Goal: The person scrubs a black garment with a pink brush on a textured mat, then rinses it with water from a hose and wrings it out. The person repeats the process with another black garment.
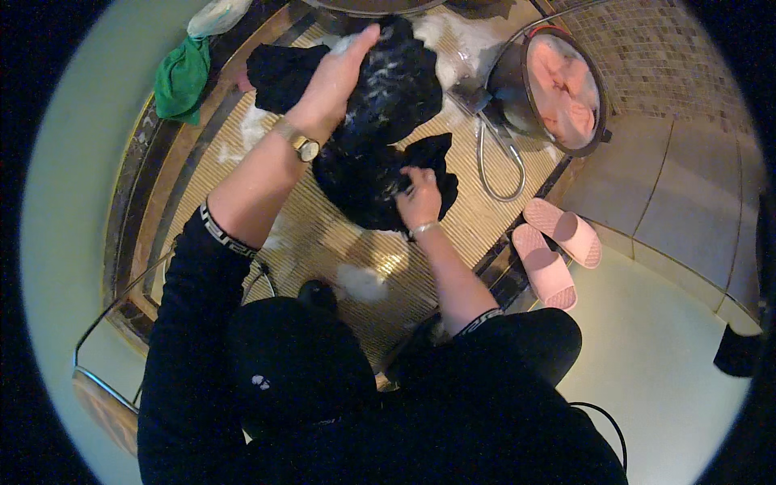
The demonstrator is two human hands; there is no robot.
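Observation:
A wet black garment (388, 91), streaked with white suds, lies bunched on the ridged tan floor (461, 230). Across its upper part reaches my left hand (339, 73), seen edge-on, with a gold watch (303, 147) on the wrist. Most of the left fingers are hidden, so their grip is not visible. Lower down, my right hand (421, 197) has bent fingers closed on a fold near the garment's right edge. A ring and a pale bracelet (424, 228) show on that hand and wrist. Another black fold (285, 76) spreads to the left.
A dark bucket (527, 79) with pink cloth (558, 91) in foamy water stands at upper right. Beside it lie a shower head (470, 97) and looped metal hose (500, 199). Pink slippers (545, 267) sit beyond the dark edging; green cloth (182, 82) lies at upper left.

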